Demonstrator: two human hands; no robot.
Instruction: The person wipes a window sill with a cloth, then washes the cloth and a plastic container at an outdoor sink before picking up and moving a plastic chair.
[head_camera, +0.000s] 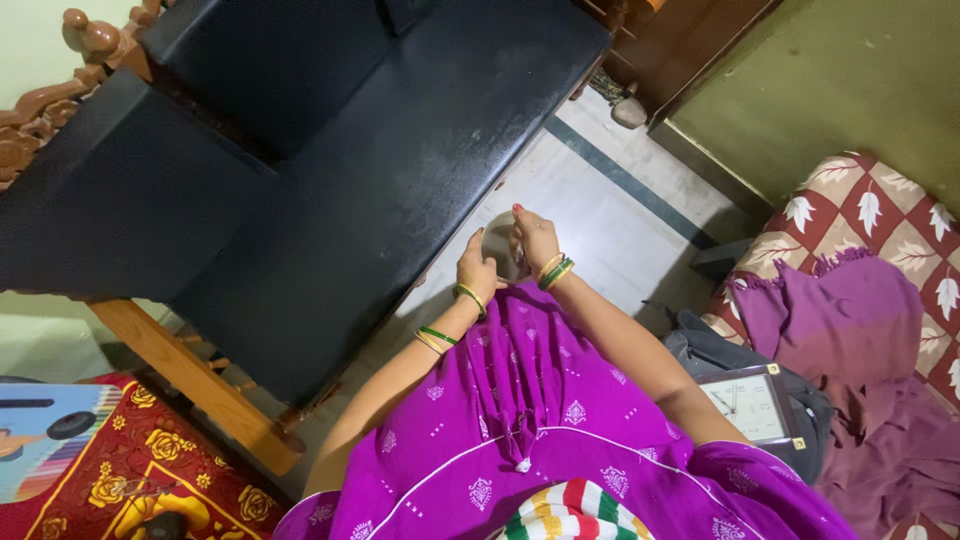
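Head view: left hand (478, 268) and right hand (533, 238) both clamped on small round metal bowl (499, 245), just beside black sofa (330, 170) edge; better keep bowl level, grip firm

Round grey metal object (499, 243) mostly hidden behind left hand (478, 270) and right hand (535, 240); kind not possible to tell. Framed square clock (752, 403) partly covered by right arm.

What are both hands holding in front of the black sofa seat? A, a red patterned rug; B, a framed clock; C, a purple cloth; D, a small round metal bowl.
D: the left hand and right hand both grip a small round metal bowl, held over the floor beside the black sofa seat.
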